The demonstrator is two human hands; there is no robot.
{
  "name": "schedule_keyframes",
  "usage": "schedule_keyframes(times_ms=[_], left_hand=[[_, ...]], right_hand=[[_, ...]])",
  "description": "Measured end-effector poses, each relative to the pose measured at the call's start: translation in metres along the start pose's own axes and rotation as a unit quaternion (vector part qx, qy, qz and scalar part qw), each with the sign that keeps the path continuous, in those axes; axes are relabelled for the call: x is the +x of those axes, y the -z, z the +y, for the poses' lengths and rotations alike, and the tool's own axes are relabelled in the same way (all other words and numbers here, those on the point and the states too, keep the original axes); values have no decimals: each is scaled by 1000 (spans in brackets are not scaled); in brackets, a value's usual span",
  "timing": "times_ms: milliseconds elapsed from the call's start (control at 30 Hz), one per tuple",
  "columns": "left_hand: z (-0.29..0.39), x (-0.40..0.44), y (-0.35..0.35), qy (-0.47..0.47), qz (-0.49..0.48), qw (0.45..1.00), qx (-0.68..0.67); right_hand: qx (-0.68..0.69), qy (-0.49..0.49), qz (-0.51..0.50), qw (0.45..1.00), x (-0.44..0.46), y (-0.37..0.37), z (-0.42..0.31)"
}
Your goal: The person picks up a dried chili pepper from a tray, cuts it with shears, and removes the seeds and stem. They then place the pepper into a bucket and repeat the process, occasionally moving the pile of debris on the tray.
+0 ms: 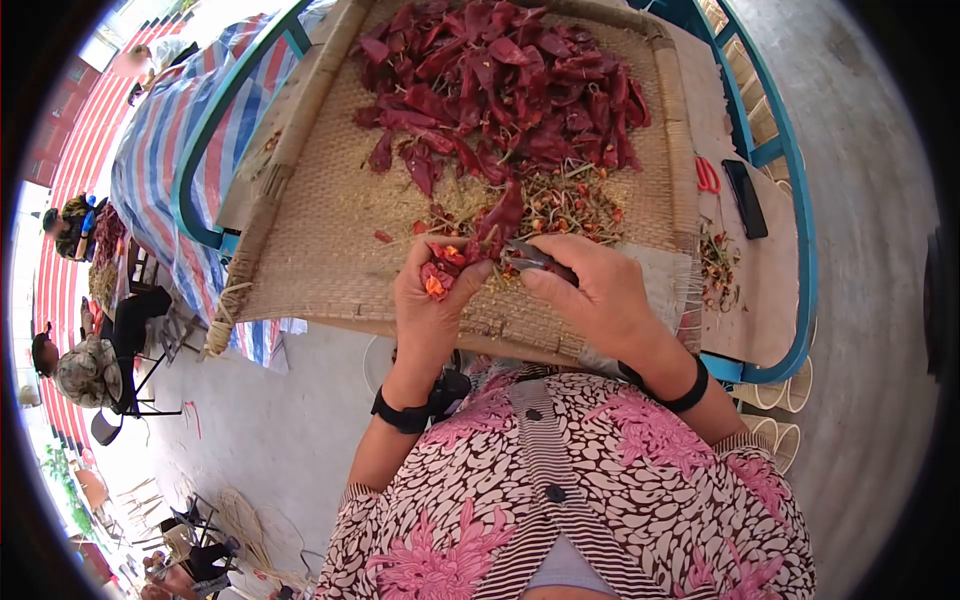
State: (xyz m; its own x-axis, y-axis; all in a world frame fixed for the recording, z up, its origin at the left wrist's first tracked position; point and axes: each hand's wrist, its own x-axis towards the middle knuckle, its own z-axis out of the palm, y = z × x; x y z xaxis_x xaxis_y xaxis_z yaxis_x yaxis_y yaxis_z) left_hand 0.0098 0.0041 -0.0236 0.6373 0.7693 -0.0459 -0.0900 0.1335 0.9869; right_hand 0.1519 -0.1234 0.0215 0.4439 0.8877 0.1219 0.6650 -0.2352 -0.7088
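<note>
My left hand is closed around several dried red chili peppers, some torn or cut at the end with orange insides showing. One long chili points away from me between my hands. My right hand is closed on small dark metal snips, their tips at the stem end of the chili near my left fingers. Both hands are over the near edge of a woven tray. A large heap of dried chilies lies at its far side, with cut stems and caps in front of it.
Red-handled scissors and a black phone lie on brown board to the right, beside loose stems. A blue metal frame surrounds the tray. Striped tarp covers something at left. Other people sit farther left.
</note>
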Motion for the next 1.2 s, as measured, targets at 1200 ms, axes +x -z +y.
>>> schedule_keyframes(times_ms=[1200], left_hand=[[-15,-12,-19,-38,-13,999,-21]], right_hand=[[490,-244,-159,822,-9,-14,15]])
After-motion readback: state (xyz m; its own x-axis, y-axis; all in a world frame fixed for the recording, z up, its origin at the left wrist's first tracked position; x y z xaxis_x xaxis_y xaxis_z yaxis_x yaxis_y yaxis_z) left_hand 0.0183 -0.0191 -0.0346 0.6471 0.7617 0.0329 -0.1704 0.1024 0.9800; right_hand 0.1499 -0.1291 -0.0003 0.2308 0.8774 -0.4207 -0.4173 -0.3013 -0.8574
